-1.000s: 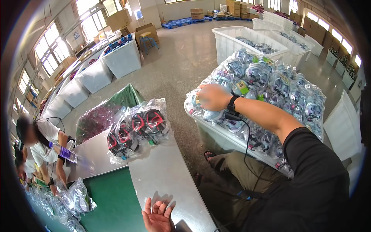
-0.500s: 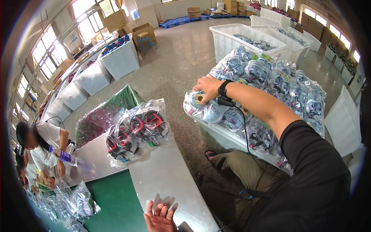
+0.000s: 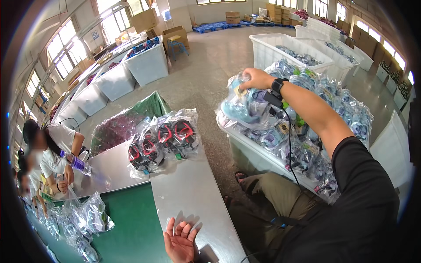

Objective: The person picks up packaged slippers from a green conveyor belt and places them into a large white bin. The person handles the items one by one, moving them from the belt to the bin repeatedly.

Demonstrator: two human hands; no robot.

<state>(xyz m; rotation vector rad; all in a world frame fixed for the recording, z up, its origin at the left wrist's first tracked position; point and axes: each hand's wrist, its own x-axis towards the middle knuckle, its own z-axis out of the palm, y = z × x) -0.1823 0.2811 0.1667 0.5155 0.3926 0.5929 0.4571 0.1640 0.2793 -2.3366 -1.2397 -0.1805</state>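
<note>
My right hand point(image 3: 256, 80) grips a clear bag of light-blue shoes point(image 3: 240, 108) from above, its fingers closed on the plastic. This bag is tilted up over the near-left corner of a white bin point(image 3: 258, 153) heaped with similar bagged shoes point(image 3: 302, 140). Down at the lower edge, my left hand point(image 3: 180, 242) is palm up over the metal tabletop point(image 3: 184, 188), fingers loosely curled and apart, holding nothing. Bagged black-and-red shoes point(image 3: 175, 133) lie at the far end of that tabletop.
A green conveyor belt point(image 3: 129, 219) carries bagged shoes point(image 3: 94, 215) at lower left, where a person in white point(image 3: 66, 142) works beside a purple-labelled bottle point(image 3: 79, 164). A green lined container point(image 3: 153, 105) stands behind the tabletop. More white bins point(image 3: 147, 68) line the floor.
My right hand has lifted the bag of light-blue shoes up off the heap, tilting it. My left hand stays about where it was. The whole view has shifted slightly.
</note>
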